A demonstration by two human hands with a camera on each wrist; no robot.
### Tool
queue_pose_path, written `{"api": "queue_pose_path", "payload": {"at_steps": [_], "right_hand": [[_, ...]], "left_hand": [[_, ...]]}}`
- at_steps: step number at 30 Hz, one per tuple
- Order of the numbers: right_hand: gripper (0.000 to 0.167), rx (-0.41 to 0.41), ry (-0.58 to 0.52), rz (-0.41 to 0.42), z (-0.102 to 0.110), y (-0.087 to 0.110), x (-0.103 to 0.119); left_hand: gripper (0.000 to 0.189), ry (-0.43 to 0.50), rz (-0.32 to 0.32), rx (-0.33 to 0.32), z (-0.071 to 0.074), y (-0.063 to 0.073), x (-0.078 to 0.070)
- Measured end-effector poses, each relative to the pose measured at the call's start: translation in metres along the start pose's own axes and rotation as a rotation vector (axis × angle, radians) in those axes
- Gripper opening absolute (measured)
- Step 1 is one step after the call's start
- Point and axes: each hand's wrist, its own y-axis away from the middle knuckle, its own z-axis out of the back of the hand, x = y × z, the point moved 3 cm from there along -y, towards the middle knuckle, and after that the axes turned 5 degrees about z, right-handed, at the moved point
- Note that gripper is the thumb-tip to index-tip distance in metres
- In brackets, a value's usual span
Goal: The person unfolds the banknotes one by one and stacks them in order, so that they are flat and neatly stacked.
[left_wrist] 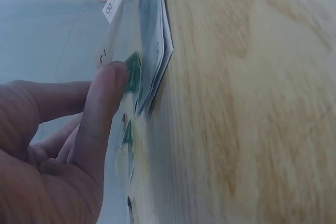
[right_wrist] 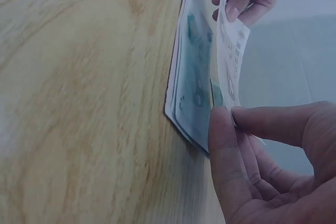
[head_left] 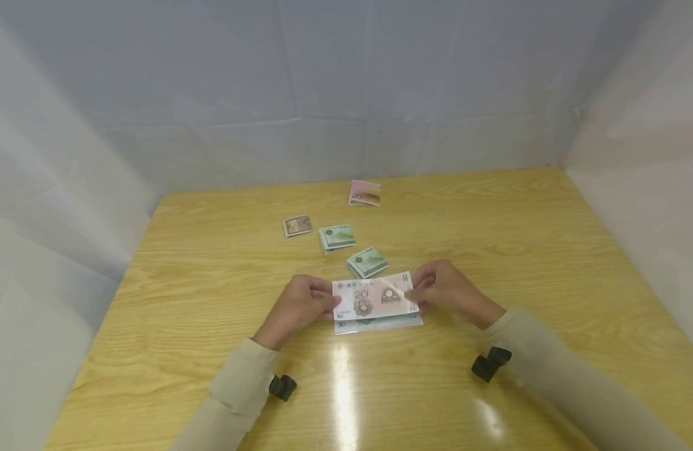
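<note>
A pale pinkish banknote (head_left: 380,295) marked 20 is stretched between both hands in the head view. My left hand (head_left: 305,302) pinches its left end between thumb and fingers. At the right end, my right hand (head_left: 449,289) pinches it the same way, as the right wrist view also shows. The note is held a little above a small stack of greenish banknotes (right_wrist: 191,77), the top one marked 50. That stack lies flat on the table, its front edge showing below the held note. Just behind it sits a folded green banknote (head_left: 367,262).
Farther back on the wooden table (head_left: 183,326) lie another folded green banknote (head_left: 337,237), a folded brown banknote (head_left: 298,225) and a folded pink banknote (head_left: 365,193) near the back edge. White cloth (head_left: 335,81) walls the table behind and at both sides.
</note>
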Motion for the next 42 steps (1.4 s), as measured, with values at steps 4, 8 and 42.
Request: {"api": "queue_pose_path", "payload": {"at_steps": [4,8,42], "right_hand": [[0.016,0.009,0.036,0.025,-0.0014,0.0002,-0.0015],[0.016,0.016,0.070,0.032,-0.0035,0.0006,-0.0029],[0.026,0.002,0.250,0.014,-0.0063,0.0015,-0.0075]], "left_hand": [[0.031,-0.049,0.012,0.014,-0.0010,0.0002,0.0003],[0.030,-0.071,0.013,0.024,-0.0019,0.0011,0.0005],[0.020,-0.432,-0.104,-0.099,-0.0060,0.0006,-0.0013]]}}
